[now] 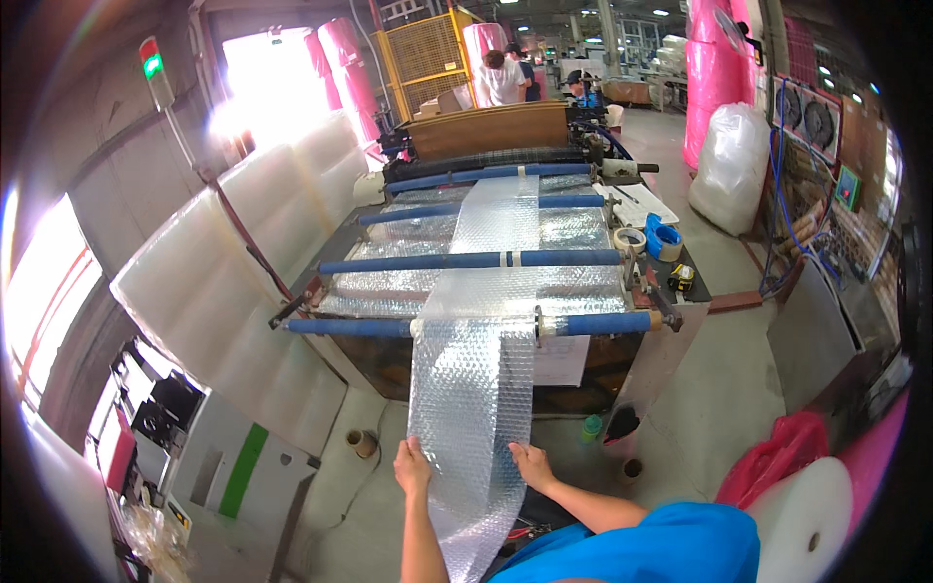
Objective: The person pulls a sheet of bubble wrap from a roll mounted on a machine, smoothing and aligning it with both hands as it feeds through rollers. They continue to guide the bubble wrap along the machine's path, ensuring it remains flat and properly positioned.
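The long strip of silver bubble wrap (pixel 457 374) lies over the front blue bar (pixel 362 327) of the machine and hangs down to the person, its lower part running out of view at the bottom; the left hand (pixel 413 466) pinches its left edge, with the thumb on top, and the right hand (pixel 531 466) pinches the right edge between thumb and fingers; the fingers behind the strip I cannot see.

In my judgement, if one hand pulls more strongly than the other, the strip could go crooked and slide sideways along the bar; a too hard pinch could burst some bubbles, or a sudden pull could tear the edge; the loose lower part might also crease, because it bends close to the person's body.
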Demonstrator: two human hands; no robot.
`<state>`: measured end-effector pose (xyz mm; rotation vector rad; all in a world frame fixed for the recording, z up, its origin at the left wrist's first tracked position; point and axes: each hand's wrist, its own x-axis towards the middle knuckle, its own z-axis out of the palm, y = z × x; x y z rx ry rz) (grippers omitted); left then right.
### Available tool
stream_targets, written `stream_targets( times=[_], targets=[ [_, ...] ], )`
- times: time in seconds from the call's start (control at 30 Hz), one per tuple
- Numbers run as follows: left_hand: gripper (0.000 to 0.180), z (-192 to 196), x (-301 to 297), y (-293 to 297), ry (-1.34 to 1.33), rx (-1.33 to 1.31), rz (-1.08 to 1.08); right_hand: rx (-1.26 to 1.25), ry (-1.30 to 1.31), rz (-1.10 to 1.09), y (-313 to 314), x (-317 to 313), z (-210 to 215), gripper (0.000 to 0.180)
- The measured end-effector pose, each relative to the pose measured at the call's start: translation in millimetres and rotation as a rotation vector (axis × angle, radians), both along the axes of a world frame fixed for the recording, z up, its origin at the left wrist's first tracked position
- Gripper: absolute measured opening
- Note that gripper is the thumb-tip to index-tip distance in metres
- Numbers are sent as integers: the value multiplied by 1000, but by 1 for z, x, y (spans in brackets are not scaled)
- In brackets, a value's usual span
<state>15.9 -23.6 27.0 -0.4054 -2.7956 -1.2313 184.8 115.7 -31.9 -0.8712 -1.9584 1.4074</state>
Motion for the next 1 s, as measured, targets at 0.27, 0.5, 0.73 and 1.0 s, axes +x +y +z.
stream_targets(
  times=[0.27,0.5,0.73,1.0],
  targets=[
    [29,36,1,-19,-6,110,43,27,181,12,-37,11,42,48],
    [33,17,5,-8,-50,60,14,17,73,1,-17,12,2,47],
    [42,-21,-7,18,27,-44,-8,103,-12,-28,18,-7,-20,50],
    [43,22,-59,90,50,31,-61,121,142,-48,93,-49,32,51]
  ],
)
